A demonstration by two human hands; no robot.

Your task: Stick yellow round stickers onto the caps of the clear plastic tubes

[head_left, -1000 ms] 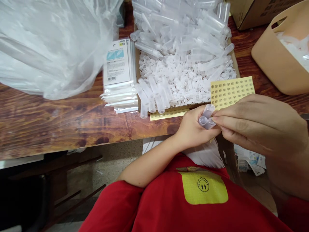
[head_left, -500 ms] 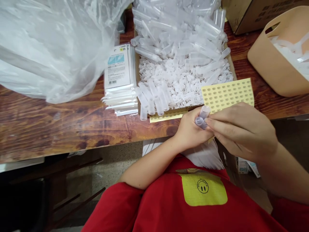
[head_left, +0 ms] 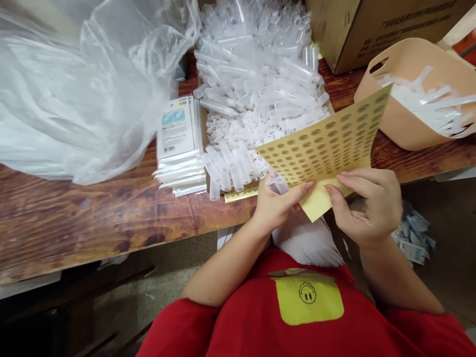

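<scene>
A yellow sheet with rows of small oval stickers (head_left: 327,144) is raised over the table's front edge, its lower part bare. My left hand (head_left: 277,203) is closed around a few clear plastic tubes (head_left: 278,185), and its thumb presses on the sheet's lower left part. At the sheet's lower right, the thumb and fingers of my right hand (head_left: 366,203) are closed on its edge. Just left of the hands, several frosted tubes (head_left: 226,168) lie on the near edge of a box heaped with small white pieces (head_left: 238,124) and more clear tubes (head_left: 256,74).
Stacked printed packets (head_left: 178,134) lie left of the box, beside a large clear plastic bag (head_left: 74,99). On the right are a tan basket (head_left: 401,119) of white strips and a cardboard box (head_left: 345,34). Another yellow sheet (head_left: 241,193) lies under the box's front edge.
The right hand has moved off the tubes and now grips the sticker sheet, which is lifted and tilted. The left thumb has come onto the sheet. The camera view has shifted.
</scene>
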